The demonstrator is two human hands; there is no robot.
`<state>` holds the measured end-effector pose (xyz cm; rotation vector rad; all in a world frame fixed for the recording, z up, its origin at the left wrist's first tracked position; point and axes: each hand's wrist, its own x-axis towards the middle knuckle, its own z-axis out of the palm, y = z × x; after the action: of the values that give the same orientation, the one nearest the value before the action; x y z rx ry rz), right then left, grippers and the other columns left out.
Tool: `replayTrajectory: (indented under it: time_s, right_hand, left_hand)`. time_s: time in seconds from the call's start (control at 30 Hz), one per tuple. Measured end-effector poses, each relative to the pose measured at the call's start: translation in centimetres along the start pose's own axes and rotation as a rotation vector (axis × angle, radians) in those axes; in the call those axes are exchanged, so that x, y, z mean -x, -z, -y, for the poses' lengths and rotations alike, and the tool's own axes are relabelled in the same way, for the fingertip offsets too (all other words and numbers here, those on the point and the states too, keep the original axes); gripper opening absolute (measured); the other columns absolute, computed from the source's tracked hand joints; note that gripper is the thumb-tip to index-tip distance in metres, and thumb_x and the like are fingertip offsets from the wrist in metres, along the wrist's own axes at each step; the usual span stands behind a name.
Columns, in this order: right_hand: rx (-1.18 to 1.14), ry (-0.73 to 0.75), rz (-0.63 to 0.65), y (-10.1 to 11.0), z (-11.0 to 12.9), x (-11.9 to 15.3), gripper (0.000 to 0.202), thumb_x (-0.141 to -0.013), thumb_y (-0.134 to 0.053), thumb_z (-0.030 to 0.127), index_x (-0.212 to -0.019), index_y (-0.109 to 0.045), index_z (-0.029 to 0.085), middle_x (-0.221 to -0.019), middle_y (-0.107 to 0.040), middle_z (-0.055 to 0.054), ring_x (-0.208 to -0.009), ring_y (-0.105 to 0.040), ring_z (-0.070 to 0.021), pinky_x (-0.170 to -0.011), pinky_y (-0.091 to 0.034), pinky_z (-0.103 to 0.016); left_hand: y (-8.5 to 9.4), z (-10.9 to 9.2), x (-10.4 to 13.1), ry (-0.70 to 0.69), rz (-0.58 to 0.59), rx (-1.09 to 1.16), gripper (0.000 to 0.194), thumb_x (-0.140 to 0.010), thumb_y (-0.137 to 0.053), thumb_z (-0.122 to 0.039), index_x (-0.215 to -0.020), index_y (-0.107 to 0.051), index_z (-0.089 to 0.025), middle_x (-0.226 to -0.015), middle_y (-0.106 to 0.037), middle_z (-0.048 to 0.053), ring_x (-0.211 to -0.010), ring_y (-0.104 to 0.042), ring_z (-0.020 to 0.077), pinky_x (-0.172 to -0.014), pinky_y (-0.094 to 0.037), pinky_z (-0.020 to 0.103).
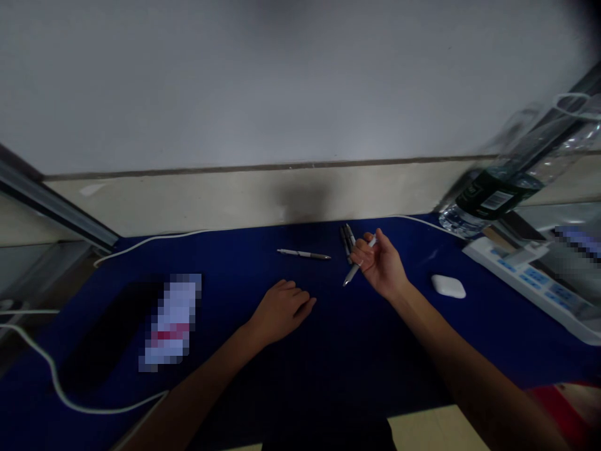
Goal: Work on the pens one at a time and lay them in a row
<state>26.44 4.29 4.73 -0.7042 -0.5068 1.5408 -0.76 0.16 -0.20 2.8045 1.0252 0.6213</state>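
Note:
My right hand is closed around a white-and-grey pen, whose grey tip points down and to the left. Just behind its fingers, a few more pens lie side by side on the blue table. One white-and-grey pen rests by itself between my hands, farther back. My left hand lies palm down on the table in front of that pen, its fingers loosely bent and apart, holding nothing.
A white earbud case sits right of my right hand. Beyond it are a power strip and a plastic bottle. A blurred-out phone and a white cable lie at the left. A wall borders the back.

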Motion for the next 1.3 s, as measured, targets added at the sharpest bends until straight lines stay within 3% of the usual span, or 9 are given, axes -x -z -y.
replayTrajectory:
  time_s: [0.17, 0.23, 0.33, 0.4, 0.63, 0.8, 1.0, 1.1, 1.3]
  right_hand:
    - [0.011, 0.044, -0.062, 0.2, 0.5, -0.5, 0.055, -0.101, -0.079, 0.055, -0.069, -0.046, 0.026, -0.066, -0.047, 0.004, -0.059, -0.05, -0.0144, -0.071, -0.063, -0.033]
    - [0.017, 0.061, -0.067, 0.6, 0.7, -0.7, 0.058, -0.1, -0.081, 0.055, -0.067, -0.044, 0.026, -0.063, -0.044, 0.005, -0.056, -0.045, -0.0133, -0.062, -0.059, -0.029]
    - [0.085, 0.038, -0.032, 1.2, 1.1, -0.9, 0.063, -0.101, -0.08, 0.059, -0.066, -0.04, 0.026, -0.056, -0.032, 0.008, -0.048, -0.03, -0.0117, -0.044, -0.042, -0.024]
    - [0.138, 0.026, -0.041, 1.5, 1.4, -1.0, 0.06, -0.101, -0.078, 0.063, -0.068, -0.045, 0.026, -0.054, -0.032, 0.009, -0.046, -0.03, -0.011, -0.041, -0.039, -0.023]
    - [0.236, 0.118, -0.22, 2.7, 2.4, -1.9, 0.036, -0.092, -0.094, 0.042, -0.083, -0.064, 0.025, -0.065, -0.066, 0.002, -0.06, -0.067, -0.0169, -0.067, -0.071, -0.035]
    - [0.72, 0.272, -0.372, 4.0, 2.8, -2.7, 0.036, -0.084, -0.095, 0.038, -0.078, -0.061, 0.025, -0.073, -0.073, -0.002, -0.072, -0.073, -0.0207, -0.076, -0.07, -0.042]
    - [1.159, 0.376, -0.493, 5.8, 3.9, -3.0, 0.033, -0.077, -0.09, 0.03, -0.07, -0.058, 0.026, -0.067, -0.065, -0.002, -0.069, -0.062, -0.0223, -0.073, -0.051, -0.038]
    - [1.485, 0.4, -0.486, 6.2, 3.7, -3.0, 0.032, -0.085, -0.082, 0.029, -0.07, -0.054, 0.028, -0.07, -0.065, -0.003, -0.069, -0.059, -0.0234, -0.073, -0.044, -0.038]
    - [1.67, 0.397, -0.382, 6.1, 2.5, -2.8, 0.034, -0.088, -0.077, 0.021, -0.07, -0.049, 0.028, -0.076, -0.065, -0.004, -0.074, -0.059, -0.0247, -0.072, -0.04, -0.036]
  left_hand:
    - [0.0, 0.0, 0.1, 0.005, 0.003, 0.012, 0.05, -0.122, -0.045, -0.035, -0.078, -0.064, -0.022, -0.069, -0.068, 0.0, -0.073, -0.064, 0.0196, -0.08, -0.046, 0.037]
    - [0.0, 0.0, 0.1, 0.005, 0.005, 0.012, 0.049, -0.122, -0.046, -0.035, -0.078, -0.064, -0.022, -0.069, -0.068, 0.0, -0.073, -0.063, 0.0195, -0.079, -0.046, 0.037]
    - [-0.1, 0.0, 0.1, -0.001, -0.004, 0.009, 0.049, -0.122, -0.047, -0.034, -0.078, -0.063, -0.022, -0.069, -0.068, -0.001, -0.073, -0.064, 0.0191, -0.079, -0.046, 0.036]
    - [-0.1, 0.1, 0.0, -0.002, -0.006, 0.011, 0.048, -0.122, -0.047, -0.034, -0.078, -0.063, -0.021, -0.069, -0.068, -0.001, -0.074, -0.064, 0.0189, -0.081, -0.046, 0.036]
    - [-0.1, 0.1, 0.0, 0.004, 0.0, 0.011, 0.051, -0.123, -0.044, -0.036, -0.078, -0.063, -0.022, -0.069, -0.068, -0.001, -0.073, -0.064, 0.0189, -0.079, -0.047, 0.036]
    - [-0.2, 0.2, 0.1, 0.008, -0.009, 0.011, 0.053, -0.124, -0.041, -0.038, -0.078, -0.062, -0.022, -0.07, -0.069, -0.001, -0.072, -0.064, 0.0188, -0.079, -0.047, 0.037]
    - [-0.1, 0.1, 0.0, -0.005, -0.018, 0.01, 0.056, -0.124, -0.038, -0.039, -0.077, -0.062, -0.022, -0.067, -0.066, -0.001, -0.07, -0.061, 0.0182, -0.076, -0.045, 0.036]
    - [-0.1, 0.1, 0.0, -0.001, -0.018, 0.007, 0.056, -0.124, -0.038, -0.04, -0.077, -0.062, -0.022, -0.067, -0.066, -0.001, -0.069, -0.06, 0.0184, -0.076, -0.045, 0.036]
    - [-0.2, 0.1, 0.0, 0.005, -0.003, -0.008, 0.055, -0.124, -0.039, -0.04, -0.077, -0.062, -0.022, -0.068, -0.066, 0.0, -0.071, -0.061, 0.019, -0.078, -0.046, 0.036]
